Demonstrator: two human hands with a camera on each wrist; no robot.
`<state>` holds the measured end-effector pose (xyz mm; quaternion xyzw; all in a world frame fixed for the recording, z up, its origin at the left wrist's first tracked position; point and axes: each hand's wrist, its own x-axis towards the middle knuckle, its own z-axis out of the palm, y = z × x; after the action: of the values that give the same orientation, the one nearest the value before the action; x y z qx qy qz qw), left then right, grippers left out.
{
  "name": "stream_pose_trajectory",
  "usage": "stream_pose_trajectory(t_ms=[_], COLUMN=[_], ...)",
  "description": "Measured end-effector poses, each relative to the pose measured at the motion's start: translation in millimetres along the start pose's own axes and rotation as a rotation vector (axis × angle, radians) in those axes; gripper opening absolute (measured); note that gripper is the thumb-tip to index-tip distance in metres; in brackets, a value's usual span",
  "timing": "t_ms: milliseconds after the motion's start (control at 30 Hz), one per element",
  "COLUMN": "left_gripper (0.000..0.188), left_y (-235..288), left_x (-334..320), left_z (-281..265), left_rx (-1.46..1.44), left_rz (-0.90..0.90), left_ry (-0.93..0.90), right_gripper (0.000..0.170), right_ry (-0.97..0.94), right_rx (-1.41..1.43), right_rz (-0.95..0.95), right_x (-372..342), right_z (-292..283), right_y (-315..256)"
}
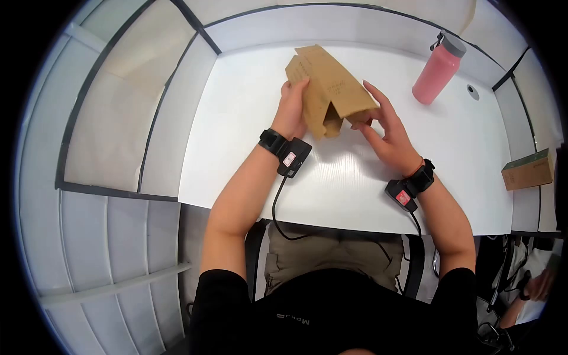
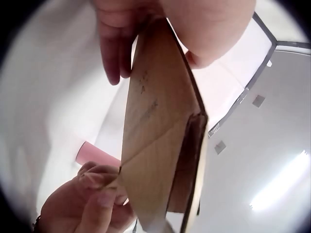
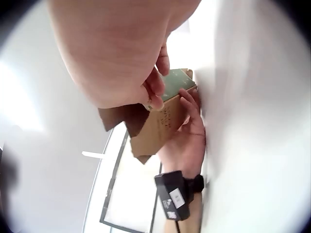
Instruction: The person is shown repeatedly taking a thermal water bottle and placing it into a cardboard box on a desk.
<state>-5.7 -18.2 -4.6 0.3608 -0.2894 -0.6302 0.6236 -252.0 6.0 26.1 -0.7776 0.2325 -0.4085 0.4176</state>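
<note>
A brown cardboard box (image 1: pixel 343 83) with loose end flaps is held up over the white table, tilted, its near end gaping. My left hand (image 1: pixel 291 112) grips its left side, thumb on the upper face. At the near right end, my right hand (image 1: pixel 393 139) pinches a flap between thumb and fingers, its index finger extended along the side. The left wrist view shows printing on the side of the box (image 2: pixel 155 116) and a dark slot at its end. In the right wrist view a green panel (image 3: pixel 177 85) shows beside the printed brown side.
A pink bottle (image 1: pixel 438 71) with a grey lid stands at the back right of the white table (image 1: pixel 236 142), near a round cable hole (image 1: pixel 473 92). Another small box (image 1: pixel 528 170) is at the right edge. Low partition walls surround the table. Another person's hand (image 1: pixel 537 287) shows at lower right.
</note>
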Motion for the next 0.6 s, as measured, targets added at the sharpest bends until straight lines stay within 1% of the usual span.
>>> stream_pose_trajectory(t_ms=[33,67,133,233,267,333,367,433,467,567,600], left_gripper=[0.063,0.062,0.062,0.071,0.077,0.089,0.094,0.105,0.122,0.108,0.09], left_y=[-1,-2,11,14,12,11,11,19,12,14,12], left_x=[-1,-2,-23,-31,-31,-30,-32,-42,-32,-39,-36], left_z=[0,0,24,36,36,34,33,39,28,31,32], left_rx=[-0.033,0.031,0.16,0.184,0.21,0.259,0.398,0.676,0.83,1.217,1.232], left_rz=[-0.005,-0.03,-0.082,-0.119,-0.134,-0.167,-0.11,0.01,0.098,0.352,0.352], left_ry=[-0.067,-0.079,-0.102,-0.077,-0.113,-0.184,-0.22,-0.294,-0.326,-0.247,-0.181], right_gripper=[0.076,0.074,0.073,0.072,0.073,0.073,0.073,0.073,0.073,0.071,0.07], right_ry=[0.016,0.037,0.081,0.006,-0.001,-0.016,-0.024,0.033,0.061,0.13,0.133], right_rx=[-0.085,-0.137,-0.241,-0.589,-0.575,-0.553,-0.542,-0.364,-0.277,-0.241,-0.27], right_rz=[-0.02,-0.077,-0.189,-0.231,-0.273,-0.227,-0.206,-0.169,-0.151,-0.11,-0.111], right_x=[-1,-1,0,4,5,5,6,7,7,9,9], right_z=[-3,-5,-8,-20,-22,-22,-21,-18,-17,-19,-21], right_y=[1,5,13,5,6,10,11,18,21,25,27])
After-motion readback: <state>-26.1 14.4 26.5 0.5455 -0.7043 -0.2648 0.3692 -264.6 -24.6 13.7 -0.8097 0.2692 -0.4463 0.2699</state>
